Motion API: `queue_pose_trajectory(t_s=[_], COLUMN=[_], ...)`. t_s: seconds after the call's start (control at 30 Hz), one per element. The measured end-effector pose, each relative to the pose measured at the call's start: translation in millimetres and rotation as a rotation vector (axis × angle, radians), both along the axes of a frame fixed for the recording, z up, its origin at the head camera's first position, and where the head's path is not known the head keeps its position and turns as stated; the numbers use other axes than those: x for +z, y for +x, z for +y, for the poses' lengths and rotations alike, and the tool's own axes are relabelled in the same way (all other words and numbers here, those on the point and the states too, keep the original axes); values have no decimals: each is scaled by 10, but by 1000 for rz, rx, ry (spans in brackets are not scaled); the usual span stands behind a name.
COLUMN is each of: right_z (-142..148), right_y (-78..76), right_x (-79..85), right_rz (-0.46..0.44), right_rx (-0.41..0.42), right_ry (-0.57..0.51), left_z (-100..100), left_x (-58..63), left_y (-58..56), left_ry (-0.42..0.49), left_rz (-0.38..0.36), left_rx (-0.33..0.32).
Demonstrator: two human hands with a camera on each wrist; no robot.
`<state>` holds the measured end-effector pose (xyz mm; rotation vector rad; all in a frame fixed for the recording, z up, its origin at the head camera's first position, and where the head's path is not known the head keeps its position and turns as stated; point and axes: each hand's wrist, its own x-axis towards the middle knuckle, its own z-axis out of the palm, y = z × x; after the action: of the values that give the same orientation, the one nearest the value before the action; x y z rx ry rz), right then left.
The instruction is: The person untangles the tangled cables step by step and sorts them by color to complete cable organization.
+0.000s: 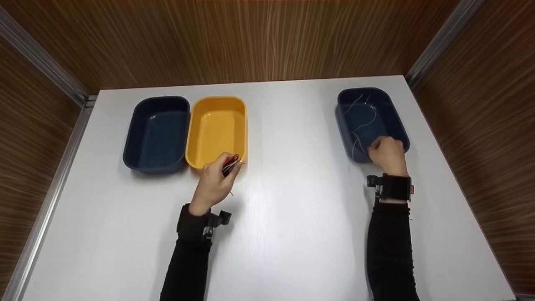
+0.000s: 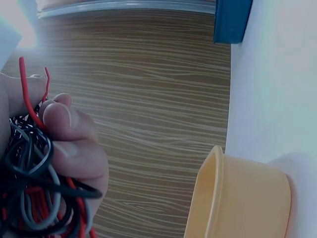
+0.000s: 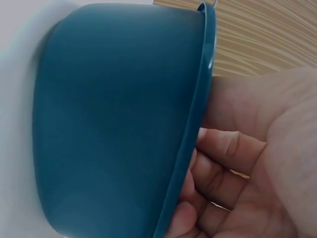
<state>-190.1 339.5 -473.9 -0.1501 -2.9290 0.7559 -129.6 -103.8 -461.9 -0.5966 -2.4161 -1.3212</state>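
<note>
My left hand (image 1: 211, 186) grips a bundle of wires (image 2: 37, 181) near the front right corner of the yellow bin (image 1: 194, 138). Red, black and grey strands loop together in that bundle, and two red ends poke up past the fingertips in the left wrist view. My right hand (image 1: 388, 155) reaches over the near rim of the right blue bin (image 1: 381, 125), fingers bent inside it. Thin pale wires (image 1: 368, 123) lie curved in this bin. The bin's wall (image 3: 114, 119) hides the right fingertips in the right wrist view, so I cannot tell whether they pinch a wire.
Another dark blue bin (image 1: 156, 138) stands against the left side of the yellow bin, with nothing seen in it. All bins rest on a white table (image 1: 292, 200). Wood-grain panels (image 1: 259, 42) enclose the table at the back and sides.
</note>
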Motion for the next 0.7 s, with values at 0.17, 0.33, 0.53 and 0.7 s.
queue_pose_trajectory(t_s=[0.17, 0.33, 0.53, 0.7], right_z=[-8, -12, -65, -189], right_y=[3, 1, 1, 10], right_x=[3, 9, 54, 135], right_rz=[-4, 9, 70, 197], right_rx=[-11, -4, 7, 57], right_ry=[-4, -8, -38, -81], left_z=[14, 26, 60, 116], left_x=[-9, -10, -5, 37], left_y=[7, 11, 15, 42], left_ry=[1, 8, 129, 383], left_rz=[9, -13, -104, -252], left_rx=[-3, -6, -59, -171])
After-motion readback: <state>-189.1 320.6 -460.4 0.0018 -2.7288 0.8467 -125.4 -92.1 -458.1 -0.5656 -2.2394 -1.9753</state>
